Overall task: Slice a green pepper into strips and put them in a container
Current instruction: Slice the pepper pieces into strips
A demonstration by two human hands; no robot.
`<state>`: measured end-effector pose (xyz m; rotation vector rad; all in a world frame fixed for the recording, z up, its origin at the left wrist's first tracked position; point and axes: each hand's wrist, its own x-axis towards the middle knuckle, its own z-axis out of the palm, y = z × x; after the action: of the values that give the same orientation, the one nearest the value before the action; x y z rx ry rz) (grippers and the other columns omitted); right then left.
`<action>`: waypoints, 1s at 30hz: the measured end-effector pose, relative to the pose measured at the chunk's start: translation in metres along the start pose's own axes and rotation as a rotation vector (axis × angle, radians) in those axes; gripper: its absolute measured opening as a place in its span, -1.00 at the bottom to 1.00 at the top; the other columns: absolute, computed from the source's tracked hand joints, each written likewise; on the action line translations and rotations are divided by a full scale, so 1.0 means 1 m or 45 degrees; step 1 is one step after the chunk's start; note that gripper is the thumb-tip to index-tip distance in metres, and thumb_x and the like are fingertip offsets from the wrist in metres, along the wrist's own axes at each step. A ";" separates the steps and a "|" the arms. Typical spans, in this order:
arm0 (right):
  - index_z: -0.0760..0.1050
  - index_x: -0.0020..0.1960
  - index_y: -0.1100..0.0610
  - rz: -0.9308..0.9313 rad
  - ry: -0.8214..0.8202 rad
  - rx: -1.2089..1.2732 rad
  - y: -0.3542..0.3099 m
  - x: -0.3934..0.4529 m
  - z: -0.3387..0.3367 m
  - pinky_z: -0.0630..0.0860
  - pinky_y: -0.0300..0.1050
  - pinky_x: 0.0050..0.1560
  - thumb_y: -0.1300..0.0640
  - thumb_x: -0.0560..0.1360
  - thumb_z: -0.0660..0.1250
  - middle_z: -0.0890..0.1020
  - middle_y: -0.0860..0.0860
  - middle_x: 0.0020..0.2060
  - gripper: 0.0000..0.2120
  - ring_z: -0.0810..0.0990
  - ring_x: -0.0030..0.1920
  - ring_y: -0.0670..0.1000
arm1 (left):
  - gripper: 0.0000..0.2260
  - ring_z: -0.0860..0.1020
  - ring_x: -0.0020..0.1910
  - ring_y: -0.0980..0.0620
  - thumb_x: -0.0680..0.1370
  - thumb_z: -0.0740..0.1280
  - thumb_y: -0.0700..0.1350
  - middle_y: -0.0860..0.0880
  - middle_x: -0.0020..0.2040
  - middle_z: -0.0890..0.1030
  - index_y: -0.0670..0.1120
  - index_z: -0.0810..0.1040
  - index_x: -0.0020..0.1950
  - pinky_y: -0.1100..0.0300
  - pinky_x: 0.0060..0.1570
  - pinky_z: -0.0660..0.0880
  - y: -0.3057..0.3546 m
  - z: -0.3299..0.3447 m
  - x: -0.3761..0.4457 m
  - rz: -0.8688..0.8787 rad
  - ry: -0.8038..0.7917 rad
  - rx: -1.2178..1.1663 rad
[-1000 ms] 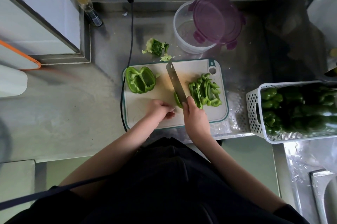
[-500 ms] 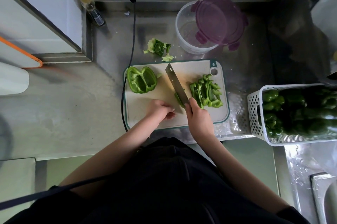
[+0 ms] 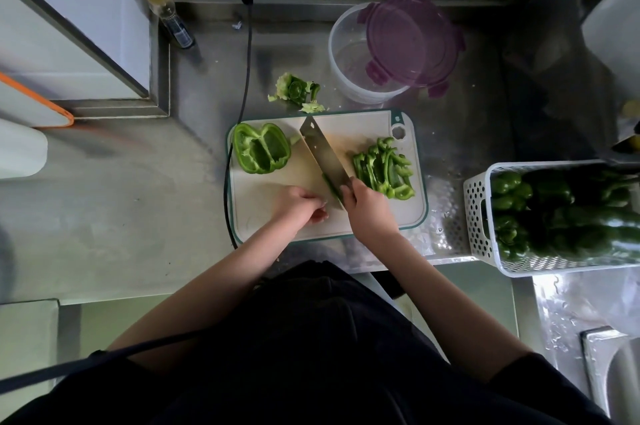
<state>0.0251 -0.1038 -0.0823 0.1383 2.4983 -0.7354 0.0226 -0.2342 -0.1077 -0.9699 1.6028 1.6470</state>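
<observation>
The right hand [image 3: 369, 208] is wrapped round the handle of the cleaver [image 3: 323, 156], whose blade runs from the hand up and to the left across the middle of the cutting board [image 3: 263, 213]. Under the heel of the blade, just left of the right hand, lies the last thin sliver of pepper piece [image 3: 330, 190], its long axis along the blade. The left hand [image 3: 299, 204], fingers curled, steadies that sliver from the left with its fingertips close to the blade; how much of it the fingers actually pinch cannot be told. The right hand is nearer to the pile of cut strips [image 3: 384, 168], at the right of the board just beside the blade. The uncut pepper half [image 3: 261, 152] sits at the board's upper left, nearer the left hand, with bare board between. The open container [image 3: 349, 57], its purple lid [image 3: 412, 43] leaning across it, stands on the bench [image 3: 131, 189] above the board's upper right corner, with the trimmed core [image 3: 294, 90] to its left. Likely next the sliver is finished, with little margin for the left fingertips
</observation>
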 end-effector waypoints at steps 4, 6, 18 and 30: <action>0.37 0.01 0.18 -0.027 -0.005 -0.079 -0.004 -0.003 0.001 0.50 0.00 -0.26 0.03 0.65 0.04 0.54 0.14 -0.28 -0.75 0.53 -0.27 0.18 | -0.87 0.56 -0.48 0.02 0.49 0.40 -0.24 -0.16 -0.40 0.57 -0.29 0.54 -0.21 0.14 -0.30 0.59 -0.002 0.003 0.003 0.114 0.049 0.184; 0.36 0.03 0.18 -0.032 -0.020 -0.101 0.002 -0.012 0.003 0.55 0.08 -0.22 0.02 0.65 0.03 0.56 0.17 -0.26 -0.75 0.56 -0.25 0.21 | -0.81 0.58 -0.43 -0.04 0.45 0.44 -0.16 -0.16 -0.40 0.61 -0.30 0.58 -0.25 0.05 -0.22 0.59 -0.004 0.004 0.002 0.212 0.105 0.348; 0.37 -0.03 0.15 -0.031 -0.034 -0.048 0.008 -0.010 -0.006 0.45 -0.02 -0.26 0.00 0.64 0.06 0.51 0.10 -0.29 -0.75 0.51 -0.25 0.18 | -0.61 0.50 -0.42 -0.02 0.45 0.40 0.09 -0.10 -0.44 0.57 -0.11 0.43 -0.45 0.13 -0.34 0.42 -0.002 0.013 -0.004 0.393 0.161 0.759; 0.33 -0.02 0.12 -0.064 -0.028 -0.214 0.024 -0.019 -0.012 0.53 0.05 -0.23 -0.04 0.64 0.03 0.51 0.11 -0.28 -0.74 0.55 -0.25 0.20 | -0.84 0.58 -0.14 -0.16 0.56 0.22 -0.13 -0.15 -0.12 0.61 -0.19 0.54 -0.01 0.13 -0.31 0.36 -0.003 0.028 0.012 0.693 0.232 1.419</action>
<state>0.0412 -0.0766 -0.0755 0.0069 2.5372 -0.5406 0.0172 -0.2063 -0.1198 -0.0844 2.5770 0.6547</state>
